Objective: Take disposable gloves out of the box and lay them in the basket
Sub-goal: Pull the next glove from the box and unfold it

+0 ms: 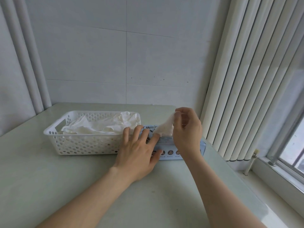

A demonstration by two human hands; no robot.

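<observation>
Your right grip (187, 129) pinches one white glove (166, 127) just right of the frame's centre, and the glove hangs from your fingertips down to the top of the one blue box (172, 151). Your left grip (139, 150) lies flat on that box, fingers straight and spread. Both hide the box's opening. Just left of the box on the tabletop (65, 186), one white basket (82, 145) holds crumpled gloves (98, 125), too tangled to count.

Near half of the table (74, 186) is wide open, basket (82, 145) top too. Box (171, 155) beside it is covered by the left hand (138, 153) and the right hand (187, 129) pinching a glove (166, 129), blinds (246, 79) crowd the right.
</observation>
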